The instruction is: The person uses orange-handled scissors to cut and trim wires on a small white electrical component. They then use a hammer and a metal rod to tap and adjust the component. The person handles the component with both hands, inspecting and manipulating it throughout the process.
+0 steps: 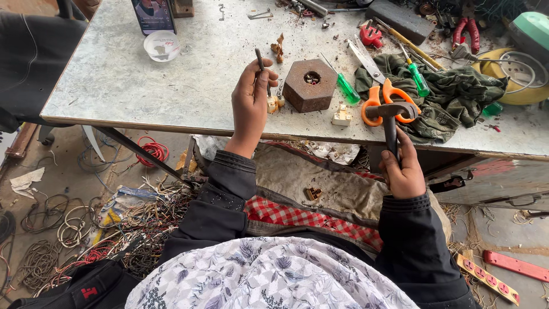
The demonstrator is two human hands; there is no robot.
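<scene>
1. A tangle of loose coloured wires and cable coils [86, 229] lies on the floor at the far left, below the table edge.
2. A scratched grey metal-topped table [143, 86] carries everything above; near its far left stand a small white round plastic tub [161, 45] and, just behind it, a dark phone propped upright [153, 15].
3. The left hand [250, 103] is raised over the table, fingers curled shut around a thin dark metal punch rod [261, 64] that stands nearly upright, its top poking above the thumb.
4. Just beside that hand, to the right, sits a small cream plastic switch part [274, 103], close to a rusty hexagonal iron block with a hole in its top [309, 84].
5. A green-handled screwdriver [346, 87] lies to the right of the block, and another cream plastic part [342, 117] rests near the table's front edge.
6. Orange-handled scissors [383, 94] lie partly on a crumpled dark green cloth [457, 91].
7. The right hand [404, 171] is closed around the dark handle of a small steel-headed hammer [392, 113], whose head hangs over the scissors' handles.
8. A yellow and red power strip [487, 278] lies on the floor at the lower right.
</scene>
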